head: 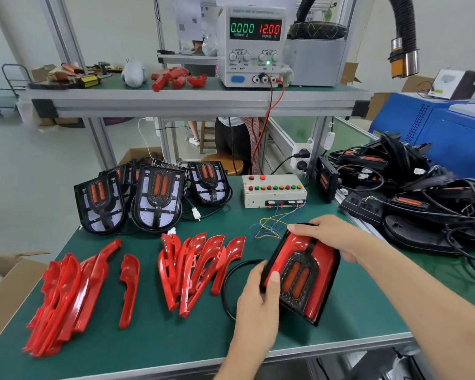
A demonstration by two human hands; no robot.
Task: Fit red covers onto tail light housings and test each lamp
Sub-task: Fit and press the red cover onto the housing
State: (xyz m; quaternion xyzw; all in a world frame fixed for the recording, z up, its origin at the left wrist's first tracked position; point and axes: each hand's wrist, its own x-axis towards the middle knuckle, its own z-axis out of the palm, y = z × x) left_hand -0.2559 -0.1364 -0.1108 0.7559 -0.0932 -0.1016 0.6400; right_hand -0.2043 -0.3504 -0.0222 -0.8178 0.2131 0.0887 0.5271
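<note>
On the green surface (154, 341), everything is placed here by the tail light (302, 272) both hands hold. Far left of it lies a pile of red covers (63, 297), too overlapped to count, then one single red cover (129, 286) lying apart, then a second cluster of red covers (198, 267) just left of the lamp. Behind these stand uncovered black housings (157, 196); at least three show clearly, more are hidden behind. The left hand (258, 300) grips the lamp's near left edge, thumb curled onto its face beside the two orange lenses. The right hand (329, 237) lies over its far top edge, fingers bent round the rim. Behind the lamp sits one test box (274, 190). Right of the lamp lies a tangled heap of wired housings (412, 187), uncountable.
</note>
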